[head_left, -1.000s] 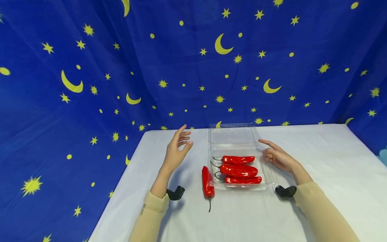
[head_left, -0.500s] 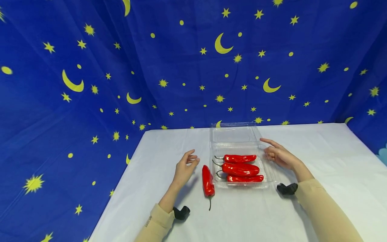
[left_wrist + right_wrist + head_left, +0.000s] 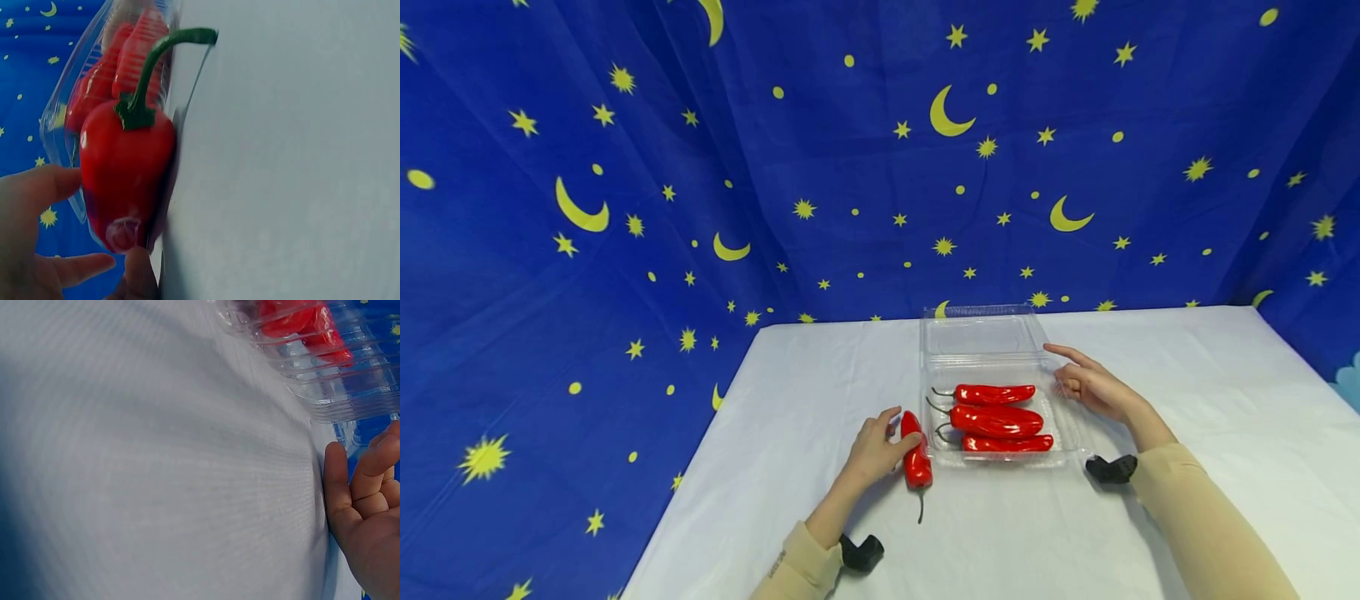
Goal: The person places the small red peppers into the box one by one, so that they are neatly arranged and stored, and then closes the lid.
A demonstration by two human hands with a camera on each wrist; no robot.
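Note:
One red chili pepper [image 3: 915, 467] with a green stem lies on the table left of a clear plastic box [image 3: 1000, 459]. My left hand [image 3: 874, 450] reaches over it, its thumb touching the pepper. In the left wrist view the other fingers [image 3: 140, 275] are spread around the pepper's tip, and their contact is partly hidden. Three red peppers [image 3: 997, 421] lie side by side in the box, stems to the left. Beside the box's right side, my right hand [image 3: 1097, 392] holds nothing; its index finger points at the hinge corner, the others loosely bent.
The box's clear lid [image 3: 981, 335] stands folded back toward the curtain. White cloth [image 3: 1217, 400] covers the table. A blue curtain [image 3: 850, 167] with yellow moons and stars hangs behind and at the sides. A black wrist camera [image 3: 861, 552] sits on the left wrist.
My left hand has come down and toward me, from above the table's left part to the loose pepper. The right hand and the peppers stay nearly where they were.

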